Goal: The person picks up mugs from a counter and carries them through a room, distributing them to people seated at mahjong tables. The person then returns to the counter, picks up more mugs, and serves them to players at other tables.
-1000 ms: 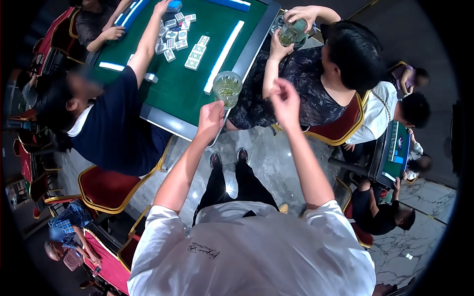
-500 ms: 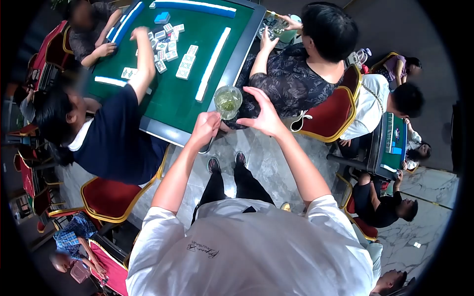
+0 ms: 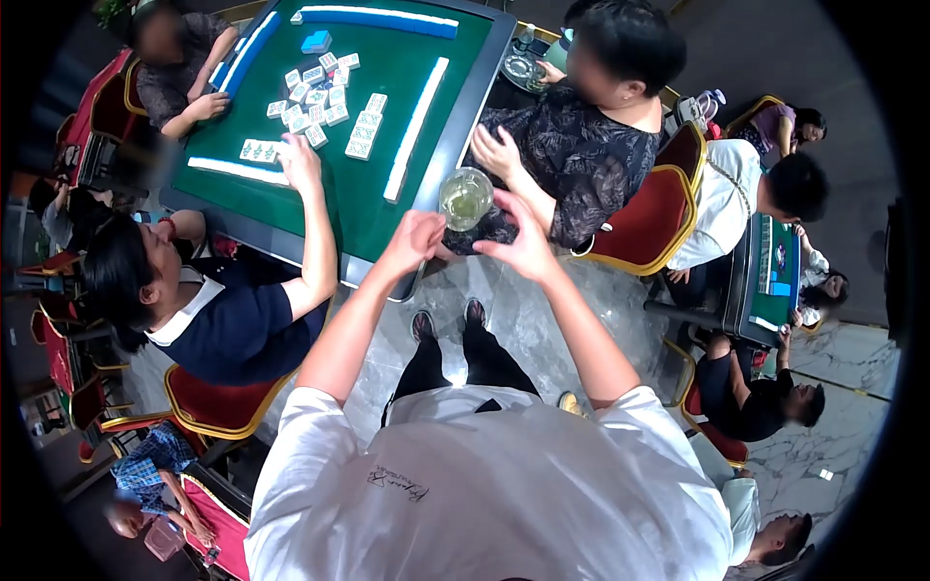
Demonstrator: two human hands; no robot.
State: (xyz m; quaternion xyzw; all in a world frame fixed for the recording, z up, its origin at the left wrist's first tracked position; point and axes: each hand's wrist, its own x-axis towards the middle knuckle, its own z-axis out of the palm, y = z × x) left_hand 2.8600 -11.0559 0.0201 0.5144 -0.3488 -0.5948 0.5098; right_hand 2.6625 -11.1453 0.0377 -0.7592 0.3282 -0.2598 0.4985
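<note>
A clear glass (image 3: 466, 198) of pale liquid with green bits at its bottom is between my hands, in front of the seated person in dark patterned clothes. My left hand (image 3: 418, 238) is closed at the glass's lower left side, its fingers curled in on the handle side. On the right, my right hand (image 3: 524, 239) has thumb and fingers spread around that side of the glass. The corner of the green mahjong table (image 3: 387, 254) lies just beyond my left hand. Close to the glass is the right-hand person's own hand (image 3: 497, 153).
Loose tiles (image 3: 313, 101) lie mid-table, with tile rows along the edges. A person in navy (image 3: 232, 329) reaches over the tiles from the left. Red chairs (image 3: 644, 228) stand on both sides. A metal tray (image 3: 521, 70) sits by the right-hand person.
My right hand has come down from above to the glass's right side, opening out. The glass has shifted slightly right. The right-hand person has turned and moved a hand from the tray area toward it.
</note>
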